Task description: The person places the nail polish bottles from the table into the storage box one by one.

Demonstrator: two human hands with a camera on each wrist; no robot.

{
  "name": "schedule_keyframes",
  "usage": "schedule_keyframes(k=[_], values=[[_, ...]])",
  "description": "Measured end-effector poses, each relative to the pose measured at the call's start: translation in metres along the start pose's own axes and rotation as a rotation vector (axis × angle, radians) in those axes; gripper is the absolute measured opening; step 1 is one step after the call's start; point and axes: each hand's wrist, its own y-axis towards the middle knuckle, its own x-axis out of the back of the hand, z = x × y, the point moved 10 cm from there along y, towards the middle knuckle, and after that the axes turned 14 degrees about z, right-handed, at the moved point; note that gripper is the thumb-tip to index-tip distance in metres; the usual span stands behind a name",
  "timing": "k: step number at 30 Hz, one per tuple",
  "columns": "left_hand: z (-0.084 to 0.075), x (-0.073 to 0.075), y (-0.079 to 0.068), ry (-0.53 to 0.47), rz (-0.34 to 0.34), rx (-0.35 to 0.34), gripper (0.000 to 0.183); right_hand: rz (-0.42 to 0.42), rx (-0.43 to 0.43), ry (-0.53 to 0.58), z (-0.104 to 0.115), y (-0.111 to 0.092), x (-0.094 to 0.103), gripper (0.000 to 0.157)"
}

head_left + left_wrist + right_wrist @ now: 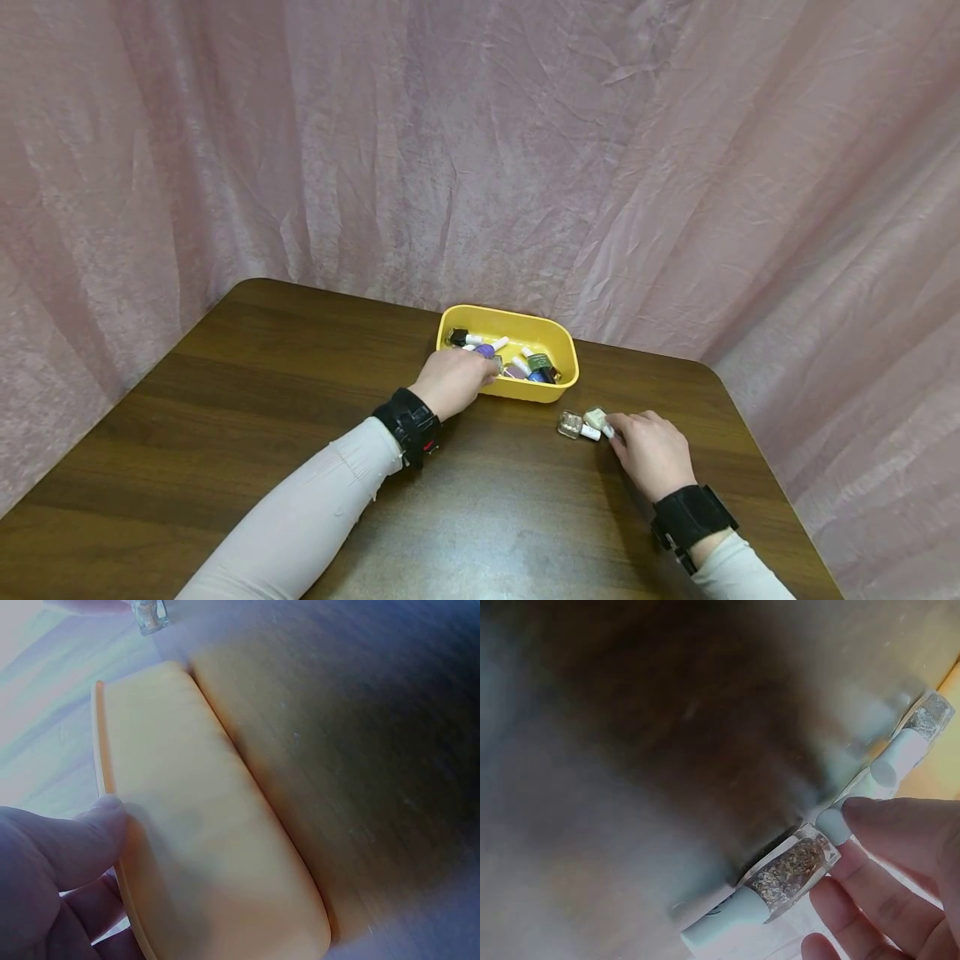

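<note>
My left hand (pixel 453 377) is at the near left rim of a yellow plastic box (pixel 202 802). Its thumb lies over the rim and its other fingers go behind the wall, gripping it. Inside the box are several nail polish bottles, among them a purple one (pixel 484 351) and a green one (pixel 539 362). My right hand (pixel 654 450) pinches the white cap of a pale nail polish bottle (pixel 595 418) just above the table. Beside that bottle lies a clear glitter bottle (pixel 569 424). A gold-glitter bottle (pixel 795 870) appears close under the fingers in the right wrist view.
Everything stands on a brown wooden table (pixel 315 358) with rounded back corners. A pink curtain (pixel 480 150) hangs right behind its far edge. Black straps (pixel 408 423) with cameras circle both wrists.
</note>
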Motion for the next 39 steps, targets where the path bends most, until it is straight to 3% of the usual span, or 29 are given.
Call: schedule_keyframes(k=[19,39], values=[[0.000,0.001,0.000,0.006,-0.013,0.002,0.015,-0.026,0.008,-0.025,0.001,0.011,-0.001,0.032],[0.000,0.001,-0.001,0.022,-0.023,-0.008,0.016,-0.073,0.015,-0.011,0.006,0.005,0.014,0.027]])
